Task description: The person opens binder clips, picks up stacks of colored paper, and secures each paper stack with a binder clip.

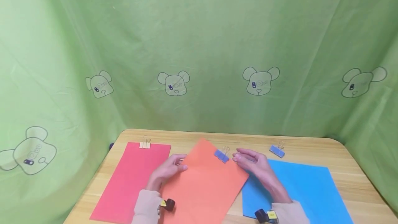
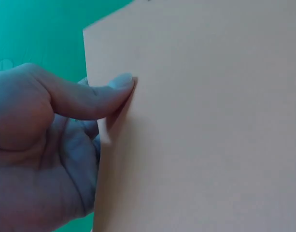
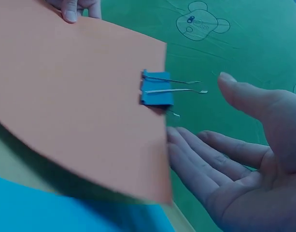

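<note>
An orange sheet of paper point(image 1: 202, 186) is held up at a slant over the middle of the table. My left hand point(image 1: 169, 168) pinches its left edge, thumb on the front face and fingers behind, as the left wrist view shows. A blue binder clip point(image 1: 222, 155) grips the sheet's top edge, its wire handles sticking outward. Beside that clip, my right hand point(image 3: 244, 159) has its thumb spread from the fingers and nothing between them. Its fingertips are right at the orange paper's edge, just past the clip.
Red paper point(image 1: 133, 179) with a pale binder clip point(image 1: 144, 145) at its top lies on the left. To the right lies blue paper point(image 1: 298, 186), partly under the orange sheet. Another blue binder clip point(image 1: 277, 151) rests behind it on the wooden table point(image 1: 186, 137). Green cloth point(image 1: 211, 44) hangs around.
</note>
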Demonstrator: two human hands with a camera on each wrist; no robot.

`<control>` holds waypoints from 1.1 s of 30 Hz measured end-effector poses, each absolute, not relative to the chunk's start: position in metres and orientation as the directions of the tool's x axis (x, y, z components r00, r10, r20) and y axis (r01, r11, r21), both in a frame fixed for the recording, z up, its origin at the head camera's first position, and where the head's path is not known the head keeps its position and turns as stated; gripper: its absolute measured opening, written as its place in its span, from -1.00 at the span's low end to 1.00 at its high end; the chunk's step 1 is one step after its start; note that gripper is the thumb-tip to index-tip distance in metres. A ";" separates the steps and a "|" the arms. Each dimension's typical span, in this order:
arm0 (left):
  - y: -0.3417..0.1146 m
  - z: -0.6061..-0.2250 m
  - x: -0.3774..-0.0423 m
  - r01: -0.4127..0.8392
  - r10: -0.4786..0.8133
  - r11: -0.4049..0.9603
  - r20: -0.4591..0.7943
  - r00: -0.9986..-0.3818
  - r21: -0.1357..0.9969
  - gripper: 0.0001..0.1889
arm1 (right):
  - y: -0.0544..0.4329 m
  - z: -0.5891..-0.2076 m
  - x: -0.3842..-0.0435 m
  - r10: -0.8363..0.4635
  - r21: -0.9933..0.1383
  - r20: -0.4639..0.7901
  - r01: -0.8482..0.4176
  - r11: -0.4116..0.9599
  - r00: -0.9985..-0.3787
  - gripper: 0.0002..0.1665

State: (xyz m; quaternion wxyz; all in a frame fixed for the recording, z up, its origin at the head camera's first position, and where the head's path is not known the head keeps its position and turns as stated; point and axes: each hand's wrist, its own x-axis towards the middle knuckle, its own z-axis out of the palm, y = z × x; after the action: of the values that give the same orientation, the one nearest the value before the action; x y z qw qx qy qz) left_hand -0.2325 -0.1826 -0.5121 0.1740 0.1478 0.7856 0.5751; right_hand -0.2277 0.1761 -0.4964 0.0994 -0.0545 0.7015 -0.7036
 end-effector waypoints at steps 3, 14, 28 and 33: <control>-0.189 -0.512 -0.232 -0.037 0.350 0.290 -0.142 -0.926 0.956 -0.51 | 0.184 -0.496 -0.229 -0.194 -0.999 -0.030 0.023 0.035 -0.981 -0.25; -0.190 -0.525 -0.236 -0.135 0.260 0.141 -0.169 -0.951 0.981 -0.52 | 0.223 -0.499 -0.226 -0.091 -0.940 0.139 -0.160 0.302 -0.986 -0.40; -0.176 -0.527 -0.237 -0.110 0.198 0.178 -0.145 -0.969 0.978 -0.34 | 0.282 -0.494 -0.264 -0.115 -0.501 0.420 -0.335 0.798 -0.900 -0.47; -0.173 -0.522 -0.237 -0.085 0.151 0.139 -0.106 -0.983 0.987 -0.32 | 0.299 -0.502 -0.276 -0.178 -0.395 0.414 -0.353 0.848 -0.892 -0.37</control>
State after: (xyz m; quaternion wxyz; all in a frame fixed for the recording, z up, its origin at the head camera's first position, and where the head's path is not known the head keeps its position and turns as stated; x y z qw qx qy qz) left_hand -0.2369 -0.1726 -0.5216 0.0902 0.0221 0.7493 0.6557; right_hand -0.2764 0.2992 -0.5016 -0.1844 -0.1407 0.9435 -0.2367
